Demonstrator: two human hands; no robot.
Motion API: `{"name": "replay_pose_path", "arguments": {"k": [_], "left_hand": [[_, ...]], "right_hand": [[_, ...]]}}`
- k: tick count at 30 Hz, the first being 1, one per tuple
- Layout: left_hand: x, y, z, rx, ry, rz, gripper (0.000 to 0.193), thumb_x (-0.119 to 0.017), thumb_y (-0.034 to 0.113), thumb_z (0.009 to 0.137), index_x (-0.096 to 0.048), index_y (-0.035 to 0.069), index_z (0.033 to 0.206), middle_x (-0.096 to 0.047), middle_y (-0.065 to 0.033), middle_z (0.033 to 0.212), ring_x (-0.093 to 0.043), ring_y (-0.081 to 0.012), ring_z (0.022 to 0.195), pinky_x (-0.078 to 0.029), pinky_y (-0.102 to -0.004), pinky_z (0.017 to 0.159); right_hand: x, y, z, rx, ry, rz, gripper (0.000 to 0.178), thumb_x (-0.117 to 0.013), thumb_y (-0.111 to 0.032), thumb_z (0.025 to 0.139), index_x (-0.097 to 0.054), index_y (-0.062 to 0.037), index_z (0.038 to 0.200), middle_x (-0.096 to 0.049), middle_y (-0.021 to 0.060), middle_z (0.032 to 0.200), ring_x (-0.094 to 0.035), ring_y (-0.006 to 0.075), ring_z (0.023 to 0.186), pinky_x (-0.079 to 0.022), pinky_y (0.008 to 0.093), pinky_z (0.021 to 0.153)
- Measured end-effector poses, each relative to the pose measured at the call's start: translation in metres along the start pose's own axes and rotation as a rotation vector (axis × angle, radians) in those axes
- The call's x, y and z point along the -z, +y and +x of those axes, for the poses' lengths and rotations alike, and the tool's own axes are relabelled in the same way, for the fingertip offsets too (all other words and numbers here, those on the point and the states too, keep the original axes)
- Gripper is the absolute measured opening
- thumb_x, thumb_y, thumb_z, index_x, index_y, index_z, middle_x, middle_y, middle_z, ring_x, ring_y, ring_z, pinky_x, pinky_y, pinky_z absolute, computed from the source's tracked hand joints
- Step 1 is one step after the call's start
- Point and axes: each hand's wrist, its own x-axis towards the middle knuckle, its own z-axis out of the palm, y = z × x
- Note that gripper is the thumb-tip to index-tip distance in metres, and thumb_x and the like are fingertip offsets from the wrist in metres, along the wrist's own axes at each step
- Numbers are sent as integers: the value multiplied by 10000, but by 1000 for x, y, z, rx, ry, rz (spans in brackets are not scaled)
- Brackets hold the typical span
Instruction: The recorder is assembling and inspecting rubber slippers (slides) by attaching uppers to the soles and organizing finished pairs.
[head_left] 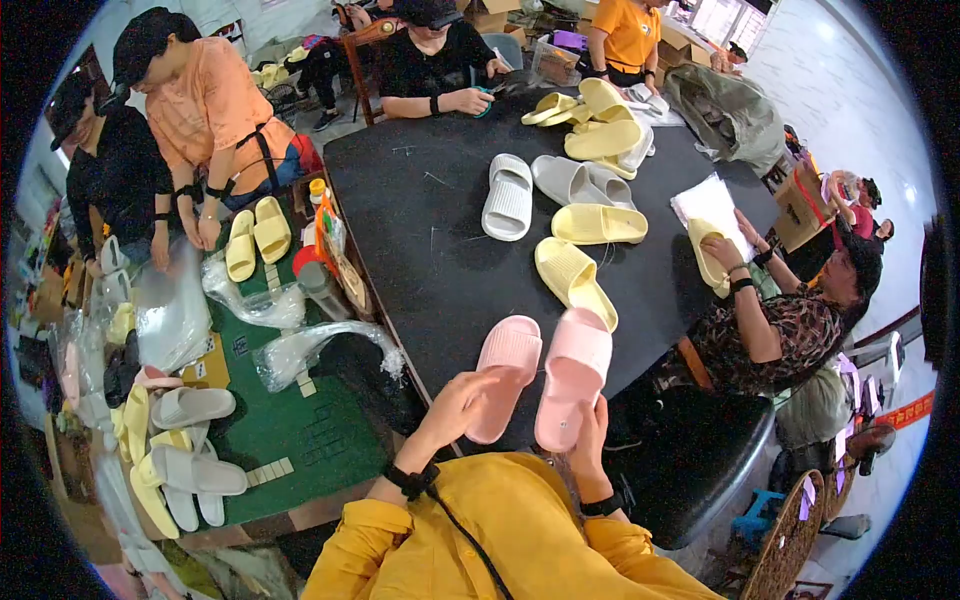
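pink slippers (pixel 574 375) near tabletop edge (pixel 425 335) have room leftward (right fingers (pixel 600 420) hold one, left fingers (pixel 483 385) unclear).

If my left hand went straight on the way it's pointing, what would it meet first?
Your left hand would likely meet the left pink slipper first; it overlaps that slipper in this view, though whether they touch is unclear.

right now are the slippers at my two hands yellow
No, the left slipper at your left hand and the right slipper at your right hand are both pink.
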Motion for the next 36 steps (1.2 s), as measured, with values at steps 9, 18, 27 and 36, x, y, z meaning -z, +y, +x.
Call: {"name": "replay_pose_path", "arguments": {"k": [9,18,27,36], "left_hand": [[-12,-57,-10,8,-47,830,495,-586,139,805,-473,137,1287,-310,-210,1381,-367,-401,1220,-353,-453,1001],[19,-65,-42,10,160,702,401,-570,155,825,-521,43,1207,-430,-227,1299,-463,-373,1152,-398,-410,959],[62,-85,-42,248,817,552,149,-643,169,813,-562,44,817,-597,-109,774,-602,-303,715,-475,-396,617],[64,-93,-38,320,677,659,211,-680,188,791,-534,40,757,-576,-111,714,-580,-314,672,-461,-415,579]], "right_hand": [[48,51,21,125,-130,-656,464,-538,-50,849,-395,23,1284,-522,77,1174,-494,156,1068,-395,276,906],[-7,66,48,137,-396,-893,507,-612,-98,812,-422,49,1258,-535,139,1061,-520,232,976,-426,307,859],[-1,83,31,389,-385,-1145,636,-677,-100,763,-374,63,1297,-421,188,1110,-523,264,874,-477,330,752],[0,60,26,356,-378,-1009,491,-640,-66,801,-469,18,1254,-439,163,1175,-563,254,922,-487,330,774]]}}
